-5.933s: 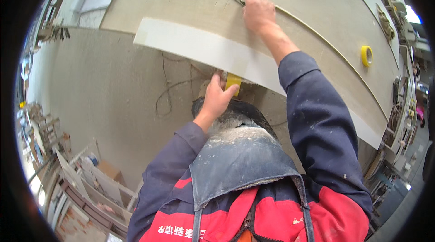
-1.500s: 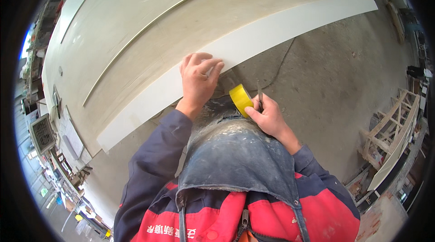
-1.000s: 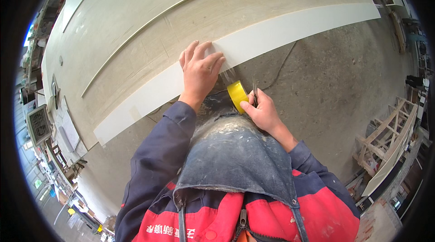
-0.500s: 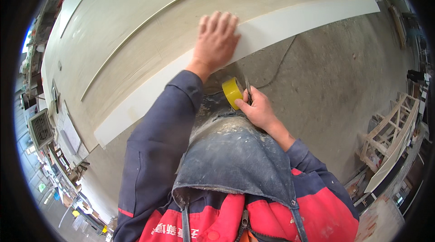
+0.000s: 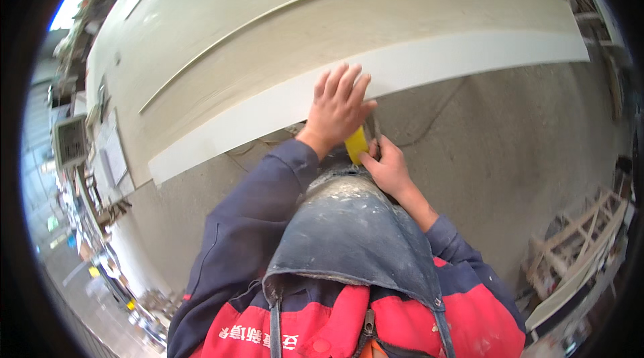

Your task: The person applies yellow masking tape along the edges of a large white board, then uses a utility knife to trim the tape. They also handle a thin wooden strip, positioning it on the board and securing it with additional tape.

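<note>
My left hand (image 5: 337,104) lies palm down at the front edge of a long white strip (image 5: 463,56), its fingers stretched out and slightly apart. The strip runs along the near side of a wide beige panel (image 5: 282,66). In my right hand (image 5: 390,169), just below and to the right, is a roll of yellow tape (image 5: 356,147). A slim greyish tool (image 5: 376,129), too blurred to name, sticks up from the same hand. My left hand partly hides the tape roll.
A thin raised strip (image 5: 268,15) crosses the panel. A cable (image 5: 436,116) lies on the concrete floor (image 5: 496,130). To the right stands a wooden frame (image 5: 573,251); a grey vented box (image 5: 70,142) and papers (image 5: 114,157) are at the left.
My left hand has slid slightly right and nearer to me, closer to the tape roll. The whole view has shifted, with the panel lower. My right hand still holds the tape.
</note>
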`<action>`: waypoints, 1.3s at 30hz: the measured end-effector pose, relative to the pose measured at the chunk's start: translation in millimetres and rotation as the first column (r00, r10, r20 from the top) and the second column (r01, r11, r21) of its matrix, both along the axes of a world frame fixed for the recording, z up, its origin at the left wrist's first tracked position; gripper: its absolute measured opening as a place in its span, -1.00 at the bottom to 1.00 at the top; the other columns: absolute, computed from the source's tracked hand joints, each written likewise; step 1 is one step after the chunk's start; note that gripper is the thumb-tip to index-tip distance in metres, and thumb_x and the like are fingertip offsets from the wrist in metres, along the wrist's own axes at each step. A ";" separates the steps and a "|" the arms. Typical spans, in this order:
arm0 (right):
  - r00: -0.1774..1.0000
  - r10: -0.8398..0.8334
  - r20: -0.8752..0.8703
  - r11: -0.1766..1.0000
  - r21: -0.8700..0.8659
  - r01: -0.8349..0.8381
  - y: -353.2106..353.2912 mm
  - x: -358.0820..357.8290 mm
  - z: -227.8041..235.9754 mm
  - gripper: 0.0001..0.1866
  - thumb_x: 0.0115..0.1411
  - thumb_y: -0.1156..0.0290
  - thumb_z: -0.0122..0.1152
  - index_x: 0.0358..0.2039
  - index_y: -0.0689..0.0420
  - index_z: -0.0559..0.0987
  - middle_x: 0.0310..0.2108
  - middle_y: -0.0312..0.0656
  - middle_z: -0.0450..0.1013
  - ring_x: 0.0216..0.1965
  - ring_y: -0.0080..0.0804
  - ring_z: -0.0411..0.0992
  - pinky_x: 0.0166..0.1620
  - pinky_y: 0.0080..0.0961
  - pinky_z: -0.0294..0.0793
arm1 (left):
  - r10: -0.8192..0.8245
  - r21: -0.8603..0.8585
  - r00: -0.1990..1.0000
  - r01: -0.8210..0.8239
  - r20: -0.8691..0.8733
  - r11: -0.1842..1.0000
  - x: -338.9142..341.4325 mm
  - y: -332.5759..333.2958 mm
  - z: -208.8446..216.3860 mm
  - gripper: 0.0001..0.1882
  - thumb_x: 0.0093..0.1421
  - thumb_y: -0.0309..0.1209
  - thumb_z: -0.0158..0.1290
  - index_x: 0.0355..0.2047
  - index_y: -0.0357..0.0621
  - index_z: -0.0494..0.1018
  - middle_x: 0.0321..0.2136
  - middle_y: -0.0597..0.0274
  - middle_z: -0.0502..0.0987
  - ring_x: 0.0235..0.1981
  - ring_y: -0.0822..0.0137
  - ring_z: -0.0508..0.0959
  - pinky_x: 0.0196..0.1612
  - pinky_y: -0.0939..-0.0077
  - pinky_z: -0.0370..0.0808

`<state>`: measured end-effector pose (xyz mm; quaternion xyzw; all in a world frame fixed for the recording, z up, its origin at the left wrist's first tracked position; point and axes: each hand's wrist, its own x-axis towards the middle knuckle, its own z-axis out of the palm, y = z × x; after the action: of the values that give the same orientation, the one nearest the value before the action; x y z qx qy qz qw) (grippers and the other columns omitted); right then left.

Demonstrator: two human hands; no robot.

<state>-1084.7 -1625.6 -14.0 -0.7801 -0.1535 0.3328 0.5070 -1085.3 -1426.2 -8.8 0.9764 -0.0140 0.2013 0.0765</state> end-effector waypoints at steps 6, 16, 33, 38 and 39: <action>0.998 -0.017 -0.068 0.986 0.165 0.028 -7.2 2.9 -19.2 -0.69 0.21 0.45 0.42 -0.42 0.15 0.37 -0.52 -0.34 0.32 -0.45 -0.54 0.25 -0.35 -0.47 0.36 | 0.227 -0.604 0.859 -0.488 -0.458 0.629 -75.7 -30.2 26.4 -0.72 0.30 -0.29 0.23 -0.09 -0.18 0.53 -0.36 0.17 0.58 -0.23 0.20 0.59 -0.06 0.32 0.47; 0.893 -0.057 -0.447 0.918 0.328 0.223 -17.2 25.6 -10.5 -0.70 0.22 0.47 0.39 -0.41 0.08 0.36 -0.38 -0.32 0.50 -0.36 -0.64 0.40 -0.27 -0.55 0.45 | 0.091 -0.734 0.836 -0.416 -0.540 -0.536 -52.3 -63.7 -12.7 -0.47 0.33 -0.48 0.15 0.29 -0.32 0.39 0.00 0.03 0.61 -0.05 0.28 0.61 0.04 0.38 0.54; 0.256 0.771 0.583 0.602 -0.535 -0.592 12.1 126.4 82.3 -0.74 0.37 0.28 0.14 -0.07 0.15 0.62 -0.29 0.06 0.61 -0.20 0.09 0.59 -0.12 -0.05 0.58 | 0.309 -0.754 0.801 -0.247 -0.513 -0.609 -52.5 -73.7 -25.8 -0.75 0.39 -0.26 0.17 -0.12 -0.21 0.61 -0.30 0.30 0.65 -0.36 0.45 0.60 -0.23 0.49 0.56; 0.160 0.784 0.599 0.540 -0.533 -0.652 24.7 147.0 76.4 -0.77 0.35 0.29 0.16 -0.16 0.16 0.65 -0.31 0.02 0.61 -0.22 0.06 0.60 -0.13 -0.07 0.60 | 0.321 -0.729 0.770 -0.258 -0.551 -0.634 -50.0 -81.0 -14.3 -0.76 0.37 -0.26 0.20 -0.16 -0.20 0.63 -0.32 0.31 0.65 -0.37 0.48 0.59 -0.25 0.54 0.52; 0.147 0.797 0.586 0.521 -0.543 -0.659 26.6 149.7 75.0 -0.78 0.35 0.29 0.16 -0.18 0.16 0.65 -0.32 0.02 0.61 -0.23 0.05 0.60 -0.14 -0.07 0.60 | 0.326 -0.733 0.770 -0.255 -0.549 -0.631 -50.4 -82.2 -15.4 -0.77 0.37 -0.27 0.20 -0.17 -0.20 0.63 -0.33 0.31 0.65 -0.37 0.49 0.58 -0.26 0.54 0.52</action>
<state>-935.0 -1599.0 61.0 -0.6995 -0.6891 0.1650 0.0924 -1135.7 -1508.4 -24.3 0.3557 0.4915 0.1447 0.7817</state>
